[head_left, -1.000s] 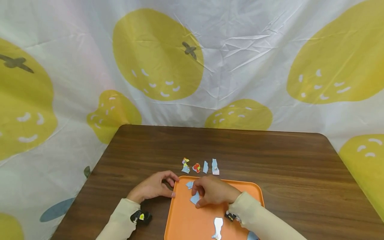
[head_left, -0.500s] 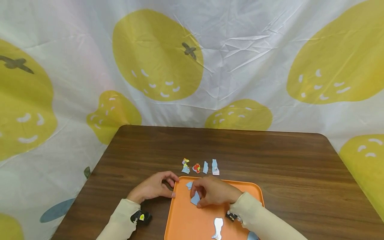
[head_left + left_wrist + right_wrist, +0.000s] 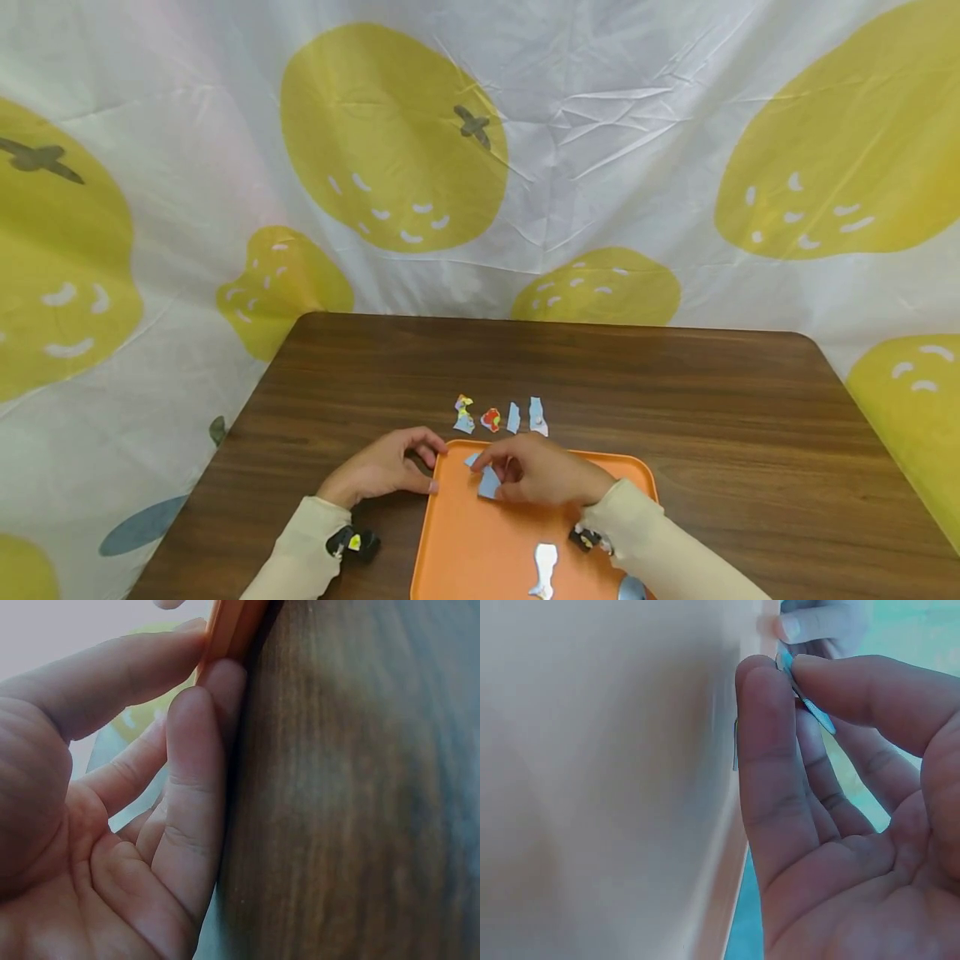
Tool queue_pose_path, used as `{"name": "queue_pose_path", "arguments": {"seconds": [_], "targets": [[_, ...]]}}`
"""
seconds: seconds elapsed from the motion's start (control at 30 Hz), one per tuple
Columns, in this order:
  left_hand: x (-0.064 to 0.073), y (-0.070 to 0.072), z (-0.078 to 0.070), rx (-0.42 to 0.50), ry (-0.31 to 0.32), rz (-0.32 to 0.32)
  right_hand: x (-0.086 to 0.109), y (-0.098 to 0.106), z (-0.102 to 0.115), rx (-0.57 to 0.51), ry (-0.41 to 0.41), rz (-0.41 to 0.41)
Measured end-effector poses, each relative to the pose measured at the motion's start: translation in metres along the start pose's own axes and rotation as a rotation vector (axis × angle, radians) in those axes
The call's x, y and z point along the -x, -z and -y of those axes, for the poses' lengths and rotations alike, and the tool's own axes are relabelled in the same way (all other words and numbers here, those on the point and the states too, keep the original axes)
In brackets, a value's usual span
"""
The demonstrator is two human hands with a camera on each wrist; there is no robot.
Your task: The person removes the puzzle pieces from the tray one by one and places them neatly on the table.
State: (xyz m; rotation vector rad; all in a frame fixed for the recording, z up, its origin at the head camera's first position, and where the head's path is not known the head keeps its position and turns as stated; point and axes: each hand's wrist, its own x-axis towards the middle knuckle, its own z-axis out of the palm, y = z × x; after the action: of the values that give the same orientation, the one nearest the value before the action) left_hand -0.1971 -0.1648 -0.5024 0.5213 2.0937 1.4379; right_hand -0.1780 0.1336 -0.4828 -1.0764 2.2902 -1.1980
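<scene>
In the head view my right hand [image 3: 542, 473] is over the upper left of the orange tray [image 3: 465, 550], pinching a light blue puzzle piece [image 3: 489, 482] between thumb and fingers. The right wrist view shows that piece [image 3: 817, 712] tilted, its edge toward the camera. Just beyond the fingertips a second blue piece [image 3: 471, 460] lies on the tray, partly covered by the hand. My left hand [image 3: 386, 471] holds the tray at its upper left corner, thumb and fingertips on the rim; the left wrist view shows the fingers [image 3: 195, 750] against the orange edge.
Behind the tray on the brown table [image 3: 675, 383] lie a yellow-and-blue piece [image 3: 464, 415], a red piece [image 3: 491, 419] and two blue pieces, one narrow [image 3: 513, 417]. A pale, shiny piece [image 3: 545, 570] and a bluish round one [image 3: 632, 588] lie lower on the tray.
My right hand has moved slightly up the tray with the blue piece, which is now closer to the second blue piece. My left hand has stayed put.
</scene>
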Motion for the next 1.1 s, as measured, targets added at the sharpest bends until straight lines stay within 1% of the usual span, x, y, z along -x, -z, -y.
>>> {"name": "queue_pose_path", "arguments": {"seconds": [0.2, 0.23, 0.47, 0.57, 0.83, 1.1], "targets": [[0.000, 0.000, 0.000, -0.011, 0.009, -0.010, 0.002, 0.002, -0.003, -0.035, 0.013, -0.041], [0.000, 0.000, 0.000, -0.012, 0.014, -0.011, 0.002, 0.003, -0.002, -0.037, 0.010, -0.046], [0.000, 0.001, 0.001, -0.006, -0.001, 0.001, 0.006, 0.007, 0.002, -0.099, -0.007, -0.098], [0.001, 0.001, 0.001, -0.004, 0.005, 0.004, 0.008, 0.009, 0.003, -0.118, -0.020, -0.122], [0.000, 0.001, 0.001, 0.004, -0.002, 0.007, 0.015, 0.018, 0.004, -0.108, -0.058, -0.182], [0.000, 0.001, 0.001, 0.009, -0.007, 0.006, 0.027, 0.031, 0.001, -0.138, -0.082, -0.279]]}}
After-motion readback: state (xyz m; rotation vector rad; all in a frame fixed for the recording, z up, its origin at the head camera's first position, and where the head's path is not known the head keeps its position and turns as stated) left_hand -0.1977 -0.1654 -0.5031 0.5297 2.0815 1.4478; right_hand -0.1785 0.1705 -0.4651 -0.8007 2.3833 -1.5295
